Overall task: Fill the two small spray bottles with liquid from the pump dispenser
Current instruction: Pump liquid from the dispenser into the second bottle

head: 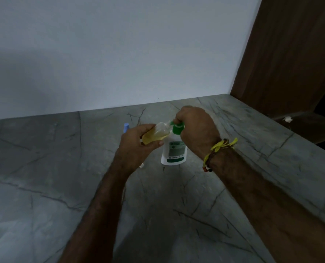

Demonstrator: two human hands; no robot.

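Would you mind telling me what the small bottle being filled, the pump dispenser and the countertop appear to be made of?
Small spray bottle: clear plastic, probably; the yellow liquid shows through its wall. Pump dispenser: opaque white plastic body with a printed label and a glossy green pump head. Countertop: looks like grey stone or a stone-look slab, with dark veins and a dull sheen.

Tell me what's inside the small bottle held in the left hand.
The small bottle, tilted toward the green pump, holds yellowish liquid. The left hand covers its base, so the exact fill cannot be seen.

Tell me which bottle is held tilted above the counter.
The small clear bottle with yellow liquid, in the left hand; the white pump bottle with green top stands upright.
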